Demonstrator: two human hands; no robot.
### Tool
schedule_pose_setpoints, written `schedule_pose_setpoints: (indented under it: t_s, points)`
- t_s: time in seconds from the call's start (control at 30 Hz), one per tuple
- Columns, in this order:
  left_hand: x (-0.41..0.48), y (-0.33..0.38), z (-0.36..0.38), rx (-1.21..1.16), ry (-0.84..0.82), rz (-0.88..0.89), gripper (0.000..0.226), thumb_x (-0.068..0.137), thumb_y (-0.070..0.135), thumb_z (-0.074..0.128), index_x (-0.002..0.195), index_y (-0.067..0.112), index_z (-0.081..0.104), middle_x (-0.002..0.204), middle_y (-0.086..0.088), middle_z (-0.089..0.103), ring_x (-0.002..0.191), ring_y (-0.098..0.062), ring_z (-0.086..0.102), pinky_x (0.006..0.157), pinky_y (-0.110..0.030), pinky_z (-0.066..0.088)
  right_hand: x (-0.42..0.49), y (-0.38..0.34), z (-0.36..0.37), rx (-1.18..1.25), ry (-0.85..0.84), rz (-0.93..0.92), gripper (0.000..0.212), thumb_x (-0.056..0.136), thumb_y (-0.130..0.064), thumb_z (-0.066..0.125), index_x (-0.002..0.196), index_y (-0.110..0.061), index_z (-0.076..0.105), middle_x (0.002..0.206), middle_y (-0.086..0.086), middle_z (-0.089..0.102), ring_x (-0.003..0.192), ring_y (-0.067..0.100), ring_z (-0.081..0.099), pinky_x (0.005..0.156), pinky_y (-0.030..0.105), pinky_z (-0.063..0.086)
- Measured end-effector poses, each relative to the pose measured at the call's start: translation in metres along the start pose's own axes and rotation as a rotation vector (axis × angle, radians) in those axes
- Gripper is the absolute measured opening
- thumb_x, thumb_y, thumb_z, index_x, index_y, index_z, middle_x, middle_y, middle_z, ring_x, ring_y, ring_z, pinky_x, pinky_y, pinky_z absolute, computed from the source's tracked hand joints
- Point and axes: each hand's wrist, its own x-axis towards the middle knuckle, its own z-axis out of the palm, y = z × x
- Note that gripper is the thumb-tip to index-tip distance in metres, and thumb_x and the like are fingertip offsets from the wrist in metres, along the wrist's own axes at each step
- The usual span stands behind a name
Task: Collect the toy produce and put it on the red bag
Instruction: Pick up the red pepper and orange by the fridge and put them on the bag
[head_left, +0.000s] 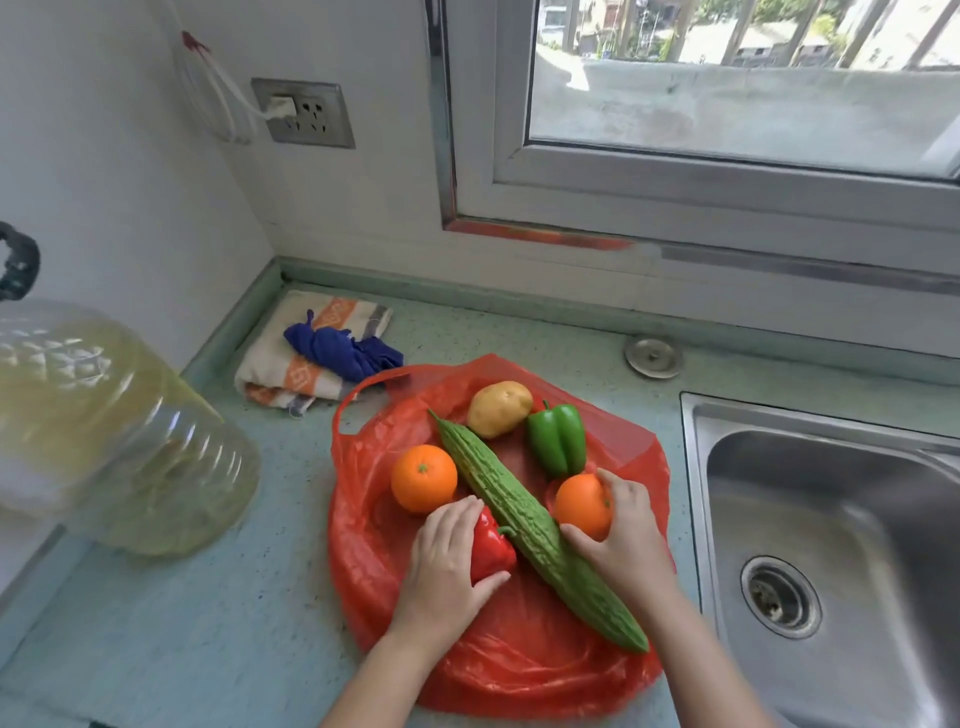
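Note:
A red plastic bag (524, 660) lies flat on the green counter. On it lie a long green bitter gourd (524, 514) set diagonally, a potato (498, 408), a green pepper (558, 439) and an orange (423, 478) at the left. My left hand (447, 561) grips a red pepper (491, 551) resting on the bag beside the gourd. My right hand (626, 535) is wrapped around a second orange (582, 504), also on the bag, right of the gourd.
A large clear oil bottle (114, 431) stands at the left. A folded towel (291, 364) with a blue cloth (345, 351) lies behind the bag. A steel sink (831, 545) is at the right. Wall and window rise behind the counter.

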Motion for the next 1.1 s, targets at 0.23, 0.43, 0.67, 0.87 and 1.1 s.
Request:
schedule_pose_setpoints:
  t_s: [0.23,0.43,0.67,0.87,1.1]
  points:
    - [0.008,-0.006,0.004,0.092,-0.051,0.097,0.089,0.047,0.037,0.088,0.121,0.012,0.045,0.12,-0.007,0.061,0.116,-0.017,0.041,0.092,-0.04,0.044,0.01,0.004,0.008,-0.099,-0.035,0.049,0.079,0.073,-0.036,0.072,0.139,-0.02,0.031,0.128,0.008,0.039,0.116,0.025,0.041,0.093,0.035,0.038]
    - [0.012,-0.014,0.004,0.095,-0.069,0.107,0.087,0.051,0.034,0.087,0.124,0.012,0.043,0.124,-0.008,0.058,0.12,-0.018,0.039,0.099,-0.037,0.039,0.013,0.005,0.011,-0.086,-0.032,0.064,0.078,0.075,-0.039,0.07,0.139,-0.019,0.031,0.13,0.01,0.038,0.12,0.027,0.038,0.099,0.038,0.036]
    - [0.011,-0.022,0.0,0.117,-0.082,0.133,0.088,0.052,0.03,0.088,0.125,0.008,0.044,0.127,-0.012,0.056,0.124,-0.021,0.036,0.103,-0.037,0.024,0.007,-0.001,0.01,-0.089,-0.015,0.069,0.076,0.077,-0.037,0.068,0.14,-0.019,0.029,0.133,0.009,0.036,0.123,0.026,0.035,0.1,0.037,0.034]
    - [0.011,-0.023,-0.001,0.133,-0.089,0.154,0.088,0.053,0.034,0.086,0.126,0.01,0.043,0.127,-0.011,0.056,0.125,-0.022,0.034,0.103,-0.04,0.032,-0.006,-0.009,0.006,-0.122,0.032,0.031,0.073,0.078,-0.031,0.069,0.139,-0.015,0.032,0.134,0.014,0.037,0.125,0.029,0.035,0.1,0.037,0.034]
    - [0.01,-0.016,-0.008,0.183,-0.142,0.173,0.098,0.041,0.04,0.089,0.123,0.011,0.044,0.125,-0.01,0.059,0.123,-0.024,0.034,0.092,-0.051,0.041,-0.027,-0.024,-0.003,-0.159,0.102,-0.023,0.066,0.076,-0.025,0.071,0.132,-0.01,0.042,0.129,0.017,0.043,0.12,0.033,0.041,0.096,0.041,0.04]
